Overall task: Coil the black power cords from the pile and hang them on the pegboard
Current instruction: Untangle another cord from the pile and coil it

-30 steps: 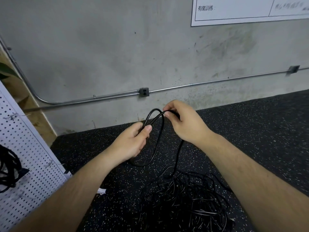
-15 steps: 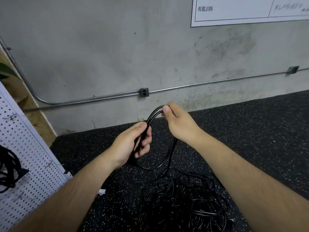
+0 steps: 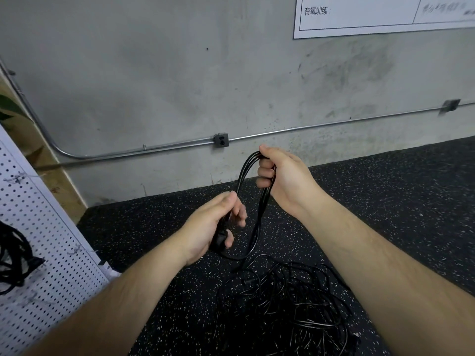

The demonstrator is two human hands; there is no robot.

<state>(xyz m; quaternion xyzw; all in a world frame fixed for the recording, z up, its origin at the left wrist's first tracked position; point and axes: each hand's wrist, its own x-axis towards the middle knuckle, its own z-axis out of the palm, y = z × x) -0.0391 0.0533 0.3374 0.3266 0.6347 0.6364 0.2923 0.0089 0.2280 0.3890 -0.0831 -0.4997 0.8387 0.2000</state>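
Mid-frame, the left hand (image 3: 212,228) grips a half-coiled black cord (image 3: 242,173) low and the right hand (image 3: 286,176) clasps its loop tops, while one bundle (image 3: 10,255) hangs on the pegboard (image 3: 56,253) at left and a large pile (image 3: 285,312) on the floor at bottom centre awaits coiling.

Grey concrete wall (image 3: 154,73); metal conduit (image 3: 154,149) with outlet box (image 3: 221,140); white poster (image 3: 372,16) upper right; speckled black floor (image 3: 385,201).

Both forearms (image 3: 115,291) are bare (as far as shown), as are the left hand (image 3: 205,228) and right hand (image 3: 289,176).
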